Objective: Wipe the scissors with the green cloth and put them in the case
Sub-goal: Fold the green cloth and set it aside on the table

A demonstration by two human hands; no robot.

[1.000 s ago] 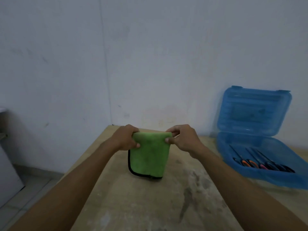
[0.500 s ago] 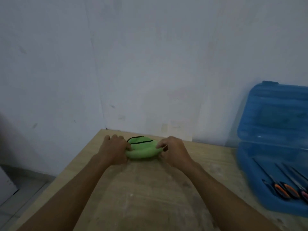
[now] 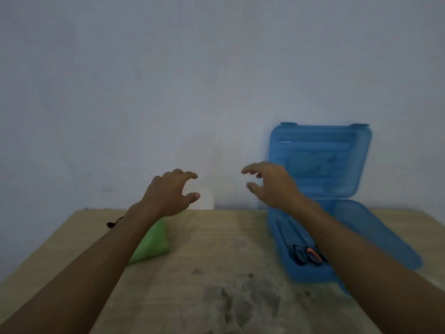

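Observation:
The folded green cloth [image 3: 154, 242] lies on the wooden table [image 3: 216, 273] at the left, partly hidden under my left forearm. My left hand [image 3: 168, 194] hovers above the table's far edge, fingers loosely curved, holding nothing. My right hand [image 3: 269, 184] hovers level with it, fingers spread and empty, in front of the open blue case [image 3: 375, 237]. Several scissors [image 3: 305, 254] with dark and orange handles lie inside the case's bottom half, partly covered by my right forearm. The case's lid [image 3: 320, 160] stands upright against the wall.
A pale wall rises right behind the table's far edge. A small black loop [image 3: 113, 222] of the cloth's trim shows beside my left wrist. The table's middle carries dark smudges [image 3: 240, 300].
Both hands have let go of the green cloth and lifted off it. The cloth now lies on the table at the left, and the view has swung right toward the case.

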